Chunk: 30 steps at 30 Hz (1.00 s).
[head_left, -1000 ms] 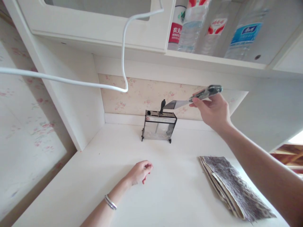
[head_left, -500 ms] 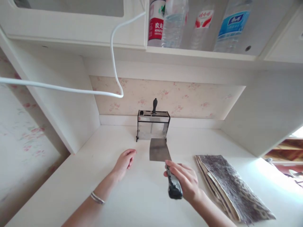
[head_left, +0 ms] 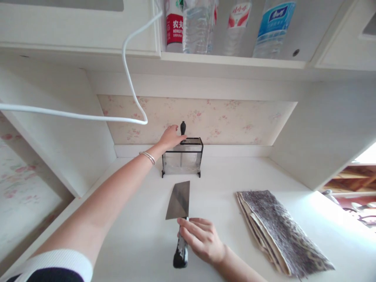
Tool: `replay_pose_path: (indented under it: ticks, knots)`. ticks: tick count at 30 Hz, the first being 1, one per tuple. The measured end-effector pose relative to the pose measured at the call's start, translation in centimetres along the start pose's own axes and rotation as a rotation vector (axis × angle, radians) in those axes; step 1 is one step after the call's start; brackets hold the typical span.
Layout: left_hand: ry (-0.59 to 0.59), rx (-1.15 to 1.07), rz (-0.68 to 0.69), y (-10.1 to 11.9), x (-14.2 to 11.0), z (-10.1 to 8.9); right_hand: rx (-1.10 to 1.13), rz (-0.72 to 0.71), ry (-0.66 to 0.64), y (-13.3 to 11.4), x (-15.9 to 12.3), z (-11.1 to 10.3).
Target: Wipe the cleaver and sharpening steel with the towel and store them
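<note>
left hand [head_left: 170,137]: by black handle [head_left: 183,127] in knife holder [head_left: 190,161] | right hand [head_left: 204,241]: grips cleaver [head_left: 179,199] | folded cloth [head_left: 282,231]: farther right

On my feed I see a folded grey-brown cloth [head_left: 283,231] lying toward the right of the white bench [head_left: 223,172]. A bent white cable [head_left: 73,115] crosses the upper left of my view. Overhead, I make out clear plastic bottles standing in an open shelf [head_left: 235,60], including a blue-labelled bottle [head_left: 273,25]. Floral wallpaper [head_left: 232,121] lines the wall under the shelf.
</note>
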<state>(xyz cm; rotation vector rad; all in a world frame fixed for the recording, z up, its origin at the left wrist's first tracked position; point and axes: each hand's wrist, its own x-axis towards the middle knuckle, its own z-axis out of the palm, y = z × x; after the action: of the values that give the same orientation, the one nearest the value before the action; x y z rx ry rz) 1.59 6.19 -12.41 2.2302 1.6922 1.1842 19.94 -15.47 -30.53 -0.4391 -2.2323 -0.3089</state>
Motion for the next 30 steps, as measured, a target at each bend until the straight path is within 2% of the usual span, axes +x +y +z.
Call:
replay_pose_path:
  ticks: [4,8,11,16,20,23,25,30]
  knots:
    - [-0.075,0.004,0.018,0.2,2.1,1.0,0.012,-0.008,-0.012,-0.1,-0.3,0.1]
    - [-0.098,-0.021,0.020,1.1,3.7,0.2,0.033,0.009,-0.001,0.2,-0.5,0.2]
    - [-0.052,-0.078,0.031,2.3,5.1,-1.5,0.043,0.038,0.017,0.3,-0.5,0.1]
    - [0.037,-0.242,0.118,5.2,7.3,-5.3,0.047,0.061,0.022,0.5,-0.5,-0.1]
    - [0.059,-0.342,0.188,7.4,7.7,-8.1,0.036,0.088,0.005,0.5,-0.6,0.0]
    - [0.066,-0.350,0.285,8.2,6.2,-9.3,0.039,0.095,0.007,0.4,-0.8,0.0]
    - [0.071,-0.329,0.320,8.1,4.2,-9.7,0.046,0.092,0.011,0.4,-0.9,0.1]
    - [0.162,-0.254,0.379,6.3,-3.8,-11.2,0.056,0.083,0.030,0.3,-1.0,0.1]
